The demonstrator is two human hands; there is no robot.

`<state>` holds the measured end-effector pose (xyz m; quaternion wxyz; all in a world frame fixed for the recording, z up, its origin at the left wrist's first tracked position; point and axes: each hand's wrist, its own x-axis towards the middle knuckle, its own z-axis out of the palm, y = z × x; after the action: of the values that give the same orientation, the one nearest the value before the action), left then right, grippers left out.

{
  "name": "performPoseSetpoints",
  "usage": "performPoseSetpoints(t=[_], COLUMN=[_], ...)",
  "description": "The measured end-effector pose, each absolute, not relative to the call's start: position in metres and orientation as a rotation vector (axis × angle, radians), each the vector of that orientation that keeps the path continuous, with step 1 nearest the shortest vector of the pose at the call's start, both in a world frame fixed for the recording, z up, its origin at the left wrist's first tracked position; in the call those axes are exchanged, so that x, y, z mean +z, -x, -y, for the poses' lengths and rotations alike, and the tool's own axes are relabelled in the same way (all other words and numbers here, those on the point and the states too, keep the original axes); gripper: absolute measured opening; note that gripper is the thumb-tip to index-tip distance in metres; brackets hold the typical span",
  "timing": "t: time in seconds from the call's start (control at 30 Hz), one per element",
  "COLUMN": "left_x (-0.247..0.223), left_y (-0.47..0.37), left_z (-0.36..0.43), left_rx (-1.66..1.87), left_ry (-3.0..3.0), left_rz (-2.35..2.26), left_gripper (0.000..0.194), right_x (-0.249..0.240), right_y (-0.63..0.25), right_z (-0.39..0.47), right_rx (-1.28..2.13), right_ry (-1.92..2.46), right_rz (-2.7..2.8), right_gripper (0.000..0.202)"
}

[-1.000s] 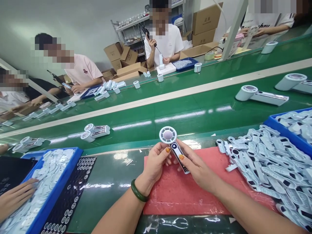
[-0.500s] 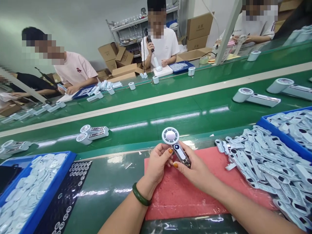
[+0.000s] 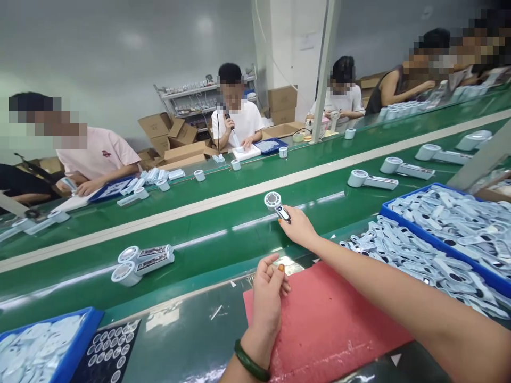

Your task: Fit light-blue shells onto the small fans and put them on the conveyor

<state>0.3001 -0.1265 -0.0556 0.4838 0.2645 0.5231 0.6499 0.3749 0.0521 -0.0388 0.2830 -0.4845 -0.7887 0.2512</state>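
My right hand [image 3: 297,223] reaches out over the green conveyor belt, closed round the handle of a small pale-blue handheld fan [image 3: 272,200]. The fan's round grille points up, and a dark strip with a white panel shows on the handle. Back above the near edge of the red mat [image 3: 331,319], my left hand [image 3: 269,292] is held up with loosely bent fingers apart and nothing visible in them. A green bangle circles the left wrist. Two more fans [image 3: 139,263] lie on the belt to the left, their handles showing open inner parts.
Pale-blue handle covers are piled [image 3: 423,260] right of the mat, beside a blue tray [image 3: 385,210] full of them. Another blue tray [image 3: 93,319] and a black sheet of round stickers [image 3: 109,346] are at left. Several fans [image 3: 373,180] lie further right. Co-workers sit across the belt.
My right hand has carried the fan forward from above the mat to over the belt. My left hand has let go of it and stayed back. The view has shifted.
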Motion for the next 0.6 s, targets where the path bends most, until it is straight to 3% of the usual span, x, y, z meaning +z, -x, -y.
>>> performPoseSetpoints(t=[0.13, 0.23, 0.33, 0.4, 0.53, 0.6], left_x=[-0.054, -0.042, -0.019, -0.003, 0.003, -0.008], left_y=[-0.293, -0.258, -0.178, -0.107, 0.025, 0.063], left_z=[0.139, 0.154, 0.166, 0.170, 0.178, 0.185], left_rx=[1.420, 1.257, 1.083, 0.937, 0.077, -0.221], left_ry=[-0.785, -1.098, -1.574, -1.822, -1.934, -1.803], left_rz=[-1.325, -1.477, -1.874, -2.296, -2.922, -2.996], left_gripper=[0.044, 0.036, 0.039, 0.046, 0.059, 0.060], right_x=[-0.049, -0.046, -0.032, -0.020, -0.008, -0.011], right_y=[-0.361, -0.377, -0.423, -0.465, -0.530, -0.541], right_z=[-0.084, -0.091, -0.090, -0.084, -0.061, -0.046], right_rx=[0.481, 0.424, 0.372, 0.299, 0.111, 0.047], right_ry=[1.522, 1.518, 1.435, 1.413, 1.459, 1.462], right_rz=[2.171, 2.295, 2.423, 2.481, 2.571, 2.615], right_gripper=[0.029, 0.045, 0.057, 0.043, 0.025, 0.021])
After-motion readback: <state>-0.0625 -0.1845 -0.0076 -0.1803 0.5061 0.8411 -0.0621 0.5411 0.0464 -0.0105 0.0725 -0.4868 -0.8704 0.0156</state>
